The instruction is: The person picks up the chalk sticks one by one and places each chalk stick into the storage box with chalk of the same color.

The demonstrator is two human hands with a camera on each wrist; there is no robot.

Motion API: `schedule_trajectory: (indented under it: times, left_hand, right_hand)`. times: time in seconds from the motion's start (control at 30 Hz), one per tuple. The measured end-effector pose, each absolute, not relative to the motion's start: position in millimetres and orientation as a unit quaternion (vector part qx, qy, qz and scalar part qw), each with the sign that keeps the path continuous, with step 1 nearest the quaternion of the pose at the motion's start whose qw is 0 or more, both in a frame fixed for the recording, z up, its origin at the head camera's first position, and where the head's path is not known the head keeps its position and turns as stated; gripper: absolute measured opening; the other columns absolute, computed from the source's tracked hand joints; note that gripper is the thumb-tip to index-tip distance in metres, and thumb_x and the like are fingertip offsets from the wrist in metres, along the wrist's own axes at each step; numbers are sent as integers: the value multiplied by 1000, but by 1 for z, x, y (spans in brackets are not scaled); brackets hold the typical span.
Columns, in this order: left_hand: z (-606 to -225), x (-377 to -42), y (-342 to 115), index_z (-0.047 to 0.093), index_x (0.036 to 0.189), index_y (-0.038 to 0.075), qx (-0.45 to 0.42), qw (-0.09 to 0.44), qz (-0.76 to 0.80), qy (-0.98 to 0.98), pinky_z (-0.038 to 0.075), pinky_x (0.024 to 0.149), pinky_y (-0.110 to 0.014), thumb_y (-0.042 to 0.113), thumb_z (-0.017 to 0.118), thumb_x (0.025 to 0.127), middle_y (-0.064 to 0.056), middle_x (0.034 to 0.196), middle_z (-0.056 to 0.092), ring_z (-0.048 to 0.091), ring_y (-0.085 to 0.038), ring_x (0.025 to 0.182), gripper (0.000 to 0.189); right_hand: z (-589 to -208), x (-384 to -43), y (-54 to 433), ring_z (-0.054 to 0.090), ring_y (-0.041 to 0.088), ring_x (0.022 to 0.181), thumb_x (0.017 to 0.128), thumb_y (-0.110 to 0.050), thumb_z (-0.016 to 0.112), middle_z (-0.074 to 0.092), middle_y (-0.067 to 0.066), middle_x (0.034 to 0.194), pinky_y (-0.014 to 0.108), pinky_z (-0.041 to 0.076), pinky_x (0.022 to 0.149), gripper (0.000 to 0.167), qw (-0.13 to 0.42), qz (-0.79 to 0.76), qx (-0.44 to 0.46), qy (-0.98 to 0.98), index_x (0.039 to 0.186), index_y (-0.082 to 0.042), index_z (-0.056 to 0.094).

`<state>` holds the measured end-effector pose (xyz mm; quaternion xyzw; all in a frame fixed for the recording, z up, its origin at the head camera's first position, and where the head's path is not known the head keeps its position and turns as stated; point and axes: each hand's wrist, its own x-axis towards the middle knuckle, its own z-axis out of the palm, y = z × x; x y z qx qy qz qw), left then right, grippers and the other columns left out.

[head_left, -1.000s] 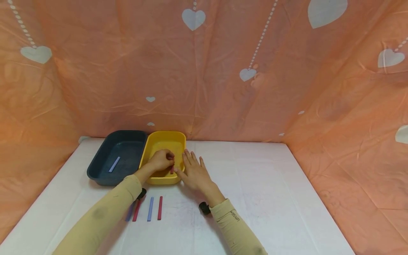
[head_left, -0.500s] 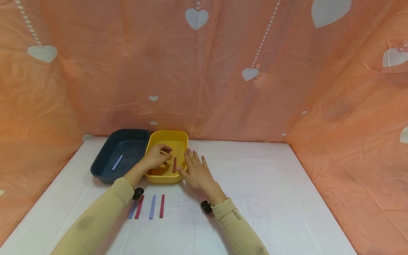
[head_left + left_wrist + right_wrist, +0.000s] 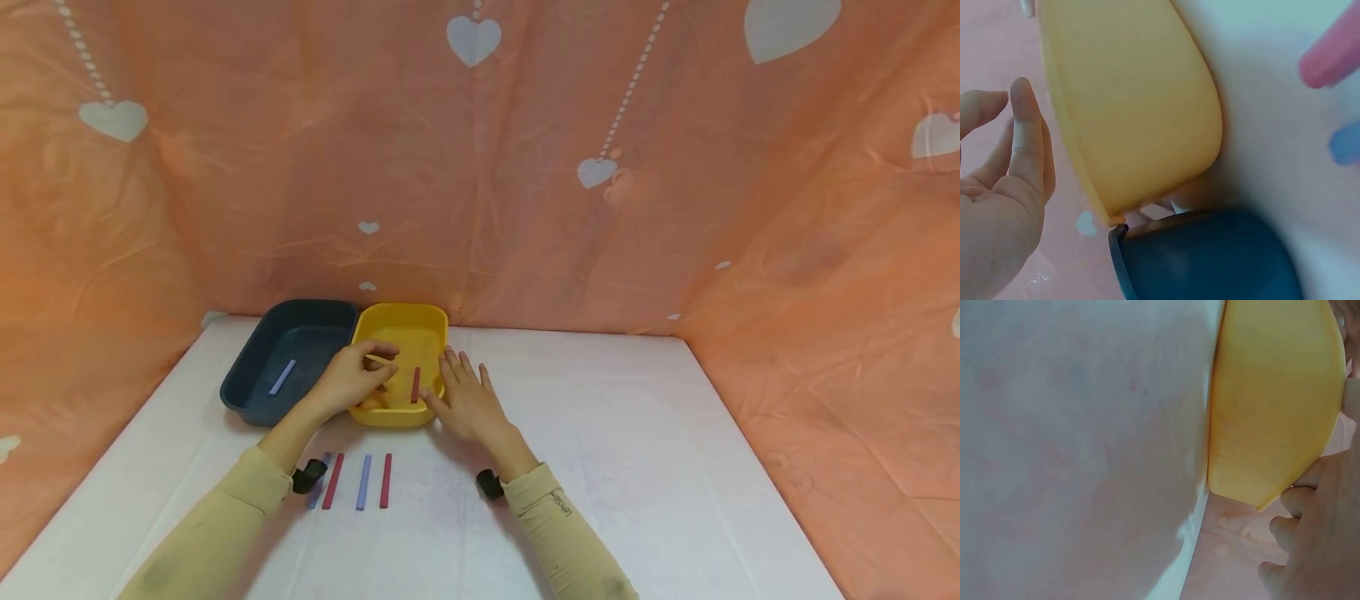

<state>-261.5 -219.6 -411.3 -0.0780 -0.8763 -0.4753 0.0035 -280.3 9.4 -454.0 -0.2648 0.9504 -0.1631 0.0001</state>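
My left hand (image 3: 351, 377) hovers over the left side of the yellow tray (image 3: 405, 315). Its fingers are loosely bent, and the left wrist view shows a small gap between thumb and forefinger (image 3: 1024, 103), with nothing held. A short red stick (image 3: 416, 385) lies inside the yellow tray, to the right of that hand. With fingers straight, my right hand (image 3: 474, 406) rests against the tray's right rim, as the right wrist view also shows (image 3: 1310, 515). To the left, a dark blue tray (image 3: 251, 358) holds one light blue stick (image 3: 282, 377).
In front of the trays, a row of sticks lies on the white table (image 3: 600, 433): a blue stick (image 3: 315, 498) partly behind the left wrist camera (image 3: 309, 477), a red stick (image 3: 333, 482), a light blue stick (image 3: 363, 482) and another red stick (image 3: 386, 481). An orange curtain (image 3: 525, 250) hangs behind.
My left hand has let go of the red stick in the yellow tray and drawn back to the left. The right hand stays at the tray's right rim. The head view has shifted slightly.
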Motion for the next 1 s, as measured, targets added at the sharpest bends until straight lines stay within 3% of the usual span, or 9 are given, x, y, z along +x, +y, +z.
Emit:
schedule_trajectory:
  times: [0.37,0.63,1.0]
  left_hand:
    - [-410,-223,-234,65,128,-4,-95,41,-467,-878,59,74,-23,8,69,99,-25,128,64,68,-30,99,32]
    - [-413,-203,-247,67,126,0,-84,35,-427,-900,55,77,-22,11,70,99,-18,123,65,66,-25,97,30]
    - [-428,-182,-262,69,121,-1,-125,13,-392,-911,56,74,-22,2,72,93,-13,110,64,63,-17,88,28]
  right_hand:
    - [-455,-282,8,13,31,160,109,-57,33,13,9,174,59,10,126,77,-2,-165,-269,949,165,-5,22]
    - [-455,-282,7,12,32,160,109,-57,33,12,10,174,59,10,126,78,-4,-167,-270,948,165,-4,21]
    - [-456,-280,9,11,31,160,109,-57,34,12,9,174,59,8,126,78,-5,-173,-269,947,165,-4,22]
